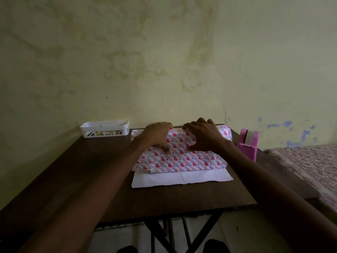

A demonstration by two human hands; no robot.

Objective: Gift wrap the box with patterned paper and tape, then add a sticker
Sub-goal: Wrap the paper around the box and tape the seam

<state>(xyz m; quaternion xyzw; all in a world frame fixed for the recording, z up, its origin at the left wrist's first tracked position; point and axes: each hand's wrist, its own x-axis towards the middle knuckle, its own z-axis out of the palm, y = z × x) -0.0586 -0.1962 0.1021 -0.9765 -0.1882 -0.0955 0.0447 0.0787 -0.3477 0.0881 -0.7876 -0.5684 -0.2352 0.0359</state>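
Observation:
A box lies at the back middle of the dark table (87,172), draped in patterned paper (182,160) with pink hearts; the box itself is hidden under it. The paper's white underside (182,178) lies flat on the table in front. My left hand (157,135) is on the top left of the covered box, fingers bent over the far edge and thumb on the front face. My right hand (203,136) grips the paper the same way just to the right. A pink tape dispenser (249,144) stands to the right of the box.
A white plastic basket (104,128) with small items sits at the back left against the wall. A patterned bed cover (310,161) lies past the table's right edge. The table's front edge runs below my forearms.

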